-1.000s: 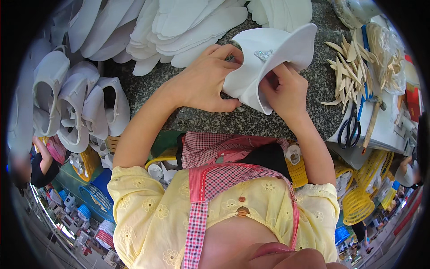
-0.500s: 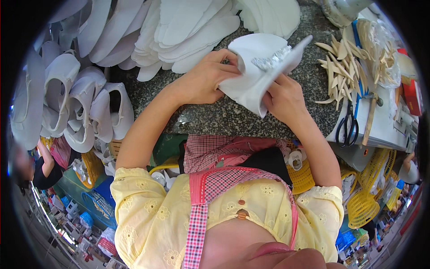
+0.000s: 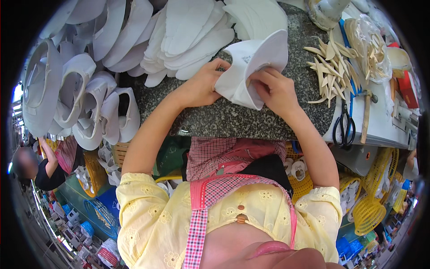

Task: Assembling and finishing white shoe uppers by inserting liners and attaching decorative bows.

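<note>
The head view shows the left hand (image 3: 202,87) gripping one edge of a bent white shoe piece (image 3: 242,74) over a dark, speckled stone table (image 3: 215,120). The right hand (image 3: 277,93) bends its fingers against the inside; whether they pinch, one cannot tell. Rightward are black-handled scissors (image 3: 351,131), then thin, curved, cream-coloured pieces (image 3: 330,71). Farther back lie flat white sole shapes (image 3: 186,33).

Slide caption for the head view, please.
Left hand grips a curved white piece, right hand touching its inner side, above a speckled worktop.
</note>
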Available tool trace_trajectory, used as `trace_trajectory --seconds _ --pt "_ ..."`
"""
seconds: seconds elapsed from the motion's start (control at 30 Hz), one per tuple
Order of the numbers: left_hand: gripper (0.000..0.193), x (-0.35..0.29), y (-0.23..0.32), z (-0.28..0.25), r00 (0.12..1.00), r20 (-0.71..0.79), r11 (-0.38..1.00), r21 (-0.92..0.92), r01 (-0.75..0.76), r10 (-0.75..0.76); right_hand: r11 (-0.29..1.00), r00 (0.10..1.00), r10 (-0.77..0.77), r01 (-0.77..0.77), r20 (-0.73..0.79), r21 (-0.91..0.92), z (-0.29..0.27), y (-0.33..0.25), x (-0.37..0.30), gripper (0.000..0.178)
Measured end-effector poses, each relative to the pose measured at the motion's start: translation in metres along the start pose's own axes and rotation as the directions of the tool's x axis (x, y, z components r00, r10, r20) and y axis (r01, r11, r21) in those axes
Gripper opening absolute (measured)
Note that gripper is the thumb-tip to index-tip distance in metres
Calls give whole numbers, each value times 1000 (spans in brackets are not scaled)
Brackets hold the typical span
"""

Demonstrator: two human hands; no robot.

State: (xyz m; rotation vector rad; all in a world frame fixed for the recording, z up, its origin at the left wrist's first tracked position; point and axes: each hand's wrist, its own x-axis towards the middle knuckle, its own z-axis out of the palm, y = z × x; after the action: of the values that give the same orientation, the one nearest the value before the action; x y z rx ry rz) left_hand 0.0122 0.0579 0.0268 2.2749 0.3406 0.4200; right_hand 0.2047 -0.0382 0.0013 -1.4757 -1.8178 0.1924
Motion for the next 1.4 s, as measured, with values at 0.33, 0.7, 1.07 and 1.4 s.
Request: trace_trajectory --seconds 0.33,0.7,1.07,1.4 --pt "32 -3 -16 2 995 100 999 -33 9 -6 997 1000 -4 6 30 -73 4 1 1 27" --pt "34 6 -3 -5 989 102 987 -107 118 -107 937 970 -226 241 -88 254 -20 -20 -2 28" --pt "39 6 104 19 703 -536 861 456 -223 466 -2 849 518 -116 100 993 -49 -64 -24 54" --pt "38 11 105 61 668 -710 975 169 -146 224 -90 727 681 -44 94 995 -45 -77 -34 51"
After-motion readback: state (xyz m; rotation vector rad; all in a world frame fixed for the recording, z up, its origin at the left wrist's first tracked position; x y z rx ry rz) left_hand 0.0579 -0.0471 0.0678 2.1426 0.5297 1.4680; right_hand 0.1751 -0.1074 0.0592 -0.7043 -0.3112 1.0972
